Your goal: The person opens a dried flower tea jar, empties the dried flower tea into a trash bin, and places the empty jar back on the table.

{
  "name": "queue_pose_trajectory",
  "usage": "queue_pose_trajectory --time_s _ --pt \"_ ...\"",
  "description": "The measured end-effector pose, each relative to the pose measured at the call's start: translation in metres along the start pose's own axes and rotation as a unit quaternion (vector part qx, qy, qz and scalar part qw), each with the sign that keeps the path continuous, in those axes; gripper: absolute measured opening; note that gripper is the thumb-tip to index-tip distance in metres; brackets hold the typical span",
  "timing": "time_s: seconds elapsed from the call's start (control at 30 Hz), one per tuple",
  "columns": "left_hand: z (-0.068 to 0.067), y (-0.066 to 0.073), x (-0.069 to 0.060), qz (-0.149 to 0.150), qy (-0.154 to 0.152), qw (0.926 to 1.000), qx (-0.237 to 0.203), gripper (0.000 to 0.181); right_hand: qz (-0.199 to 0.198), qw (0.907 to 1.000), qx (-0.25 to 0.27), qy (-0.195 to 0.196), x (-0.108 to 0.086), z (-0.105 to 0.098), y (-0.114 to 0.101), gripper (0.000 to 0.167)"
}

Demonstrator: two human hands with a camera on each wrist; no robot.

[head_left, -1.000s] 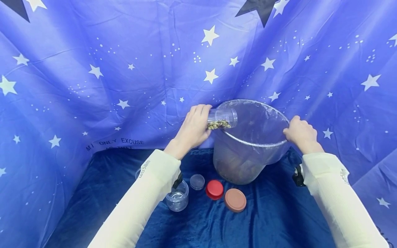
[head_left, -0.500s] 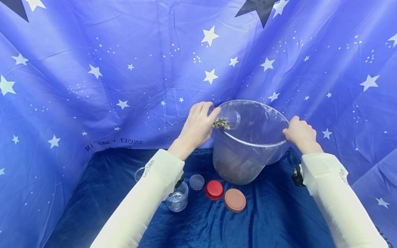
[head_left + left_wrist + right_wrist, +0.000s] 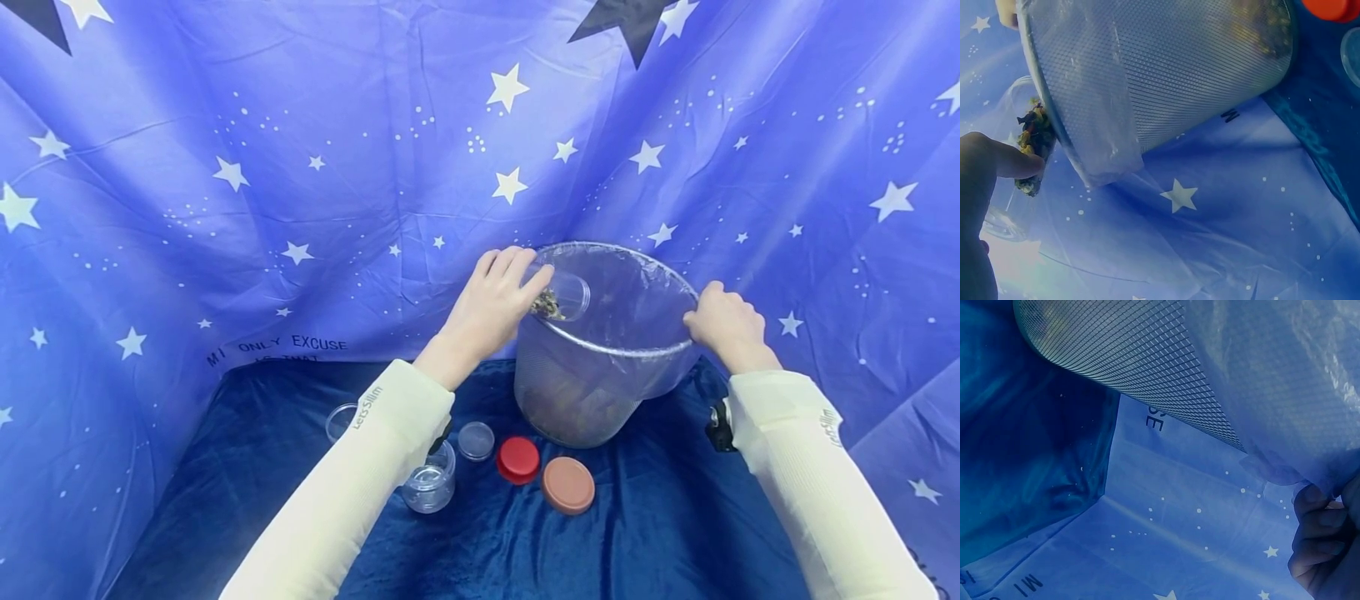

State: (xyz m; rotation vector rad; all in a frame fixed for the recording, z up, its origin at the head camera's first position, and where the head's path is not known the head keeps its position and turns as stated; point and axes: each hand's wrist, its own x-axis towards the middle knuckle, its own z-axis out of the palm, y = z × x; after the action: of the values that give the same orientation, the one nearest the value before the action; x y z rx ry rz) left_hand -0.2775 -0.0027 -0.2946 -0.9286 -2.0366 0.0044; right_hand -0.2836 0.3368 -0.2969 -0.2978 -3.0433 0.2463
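Note:
My left hand [image 3: 491, 304] grips a clear plastic jar [image 3: 573, 293], tipped on its side with its mouth over the left rim of a mesh bin [image 3: 577, 392]. Dried leafy bits [image 3: 1036, 140], dark, green and yellow, lie along the low side of the jar in the left wrist view. A clear plastic bag [image 3: 1291, 381] lines the bin and folds down over its outside. On the opposite side my right hand [image 3: 726, 325] holds the bin's rim and liner, its fingers curled. Through the mesh, something yellowish-brown shows faintly at the bottom.
In front of the bin lie a small clear lid [image 3: 476, 441], a red lid [image 3: 518, 459] and a tan lid [image 3: 567, 485]. A clear jar [image 3: 430, 483] stands partly behind the left sleeve, near another clear round piece [image 3: 341, 422]. Starry cloth [image 3: 360, 167] hangs behind.
My left hand has moved right with the jar, bringing its mouth further over the bin. The dried bits have slid towards the mouth. My right hand stays on the rim.

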Motion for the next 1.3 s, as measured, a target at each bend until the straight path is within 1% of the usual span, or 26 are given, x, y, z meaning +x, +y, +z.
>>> queue_pose_trajectory --time_s 0.13,0.27,0.47,0.57,0.67,0.87,1.0,1.1,1.3 --pt "-0.0013 0.0023 0.0013 0.002 -0.008 0.9999 -0.007 0.050 0.001 1.0000 -0.001 -0.002 0.0002 0.0000 -0.0001 0.055" --pt "-0.0026 0.0041 0.0030 -0.004 -0.013 0.9999 -0.005 0.051 0.001 1.0000 0.000 -0.002 0.0000 -0.0008 -0.0007 0.055" --pt "-0.0045 0.0066 0.0045 -0.018 -0.049 0.9985 0.019 0.057 0.001 1.0000 0.000 -0.002 0.0000 -0.0015 -0.0012 0.054" --pt "-0.0038 0.0077 0.0048 -0.020 -0.058 0.9978 0.026 0.059 0.002 1.0000 0.000 -0.004 0.0002 -0.0012 -0.0010 0.054" --pt "-0.0022 0.0084 0.0038 -0.026 -0.056 0.9978 0.023 0.058 0.003 1.0000 -0.001 -0.006 0.0002 -0.0011 -0.0009 0.054" --pt "0.0014 0.0075 0.0006 -0.053 -0.042 0.9976 0.009 0.055 0.004 1.0000 -0.001 -0.007 -0.0004 -0.0019 -0.0015 0.055" --pt "0.0020 0.0060 -0.0007 -0.062 -0.037 0.9974 0.001 0.052 0.004 1.0000 0.000 -0.004 -0.0005 -0.0024 -0.0025 0.055" --pt "0.0017 0.0052 -0.0019 -0.066 -0.038 0.9971 -0.002 0.050 0.004 1.0000 0.002 -0.003 -0.0006 -0.0025 -0.0031 0.055" --pt "0.0015 0.0042 -0.0045 -0.075 -0.052 0.9958 -0.003 0.048 0.004 1.0000 0.003 -0.005 -0.0007 -0.0015 -0.0019 0.054"
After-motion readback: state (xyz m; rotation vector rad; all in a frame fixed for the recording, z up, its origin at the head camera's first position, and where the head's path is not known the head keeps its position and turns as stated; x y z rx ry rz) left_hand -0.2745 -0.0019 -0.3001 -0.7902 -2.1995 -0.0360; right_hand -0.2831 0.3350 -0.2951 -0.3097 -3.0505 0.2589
